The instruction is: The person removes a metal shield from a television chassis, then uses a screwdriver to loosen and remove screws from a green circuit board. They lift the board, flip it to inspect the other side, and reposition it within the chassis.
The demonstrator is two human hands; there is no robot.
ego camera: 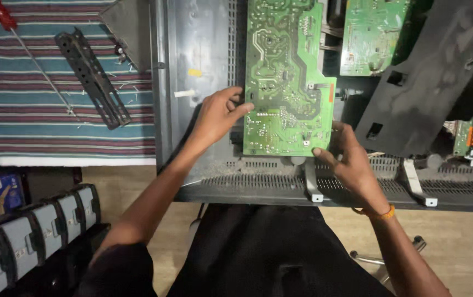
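Both hands clamp the board (287, 82): left hand (214, 118) at its nine o'clock, right hand (349, 159) at five; long axis twelve-to-six.

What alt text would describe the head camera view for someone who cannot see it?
Two bare hands, left hand and right hand, hold a green circuit board by its edges over a grey metal chassis. To the left, a red-handled screwdriver and a metal bracket lie on a striped cloth.

Electronics repair workshop; circuit boards (374, 33), screwdriver (22, 49)
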